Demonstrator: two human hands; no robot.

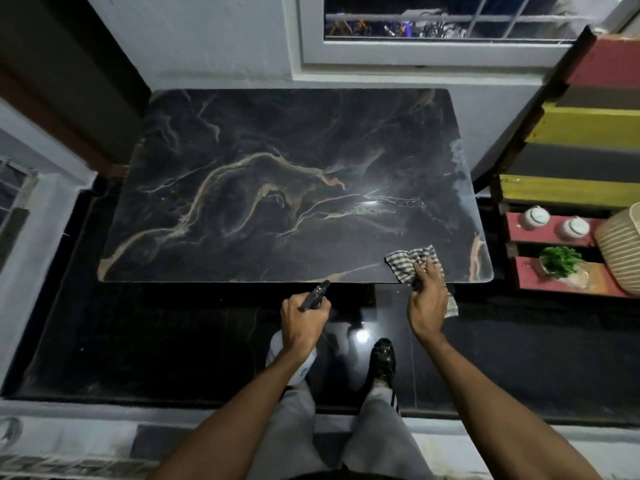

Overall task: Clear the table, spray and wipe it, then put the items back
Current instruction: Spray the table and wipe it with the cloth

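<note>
The black marble table (277, 188) with tan veins lies below me with nothing on it but a checked cloth (407, 259) at its near right corner. My right hand (427, 299) grips that cloth at the table's front edge; part of the cloth hangs off below the hand. My left hand (303, 318) holds a spray bottle (313, 295) just in front of the table's near edge, its black nozzle pointing toward the table. The bottle's white body shows below my wrist.
Painted wooden pallet shelves (568, 192) stand to the right, holding two white jars (535, 218), a small green plant (561, 261) and a woven basket (623, 251). A window (450, 26) is in the wall behind the table. The floor is glossy black.
</note>
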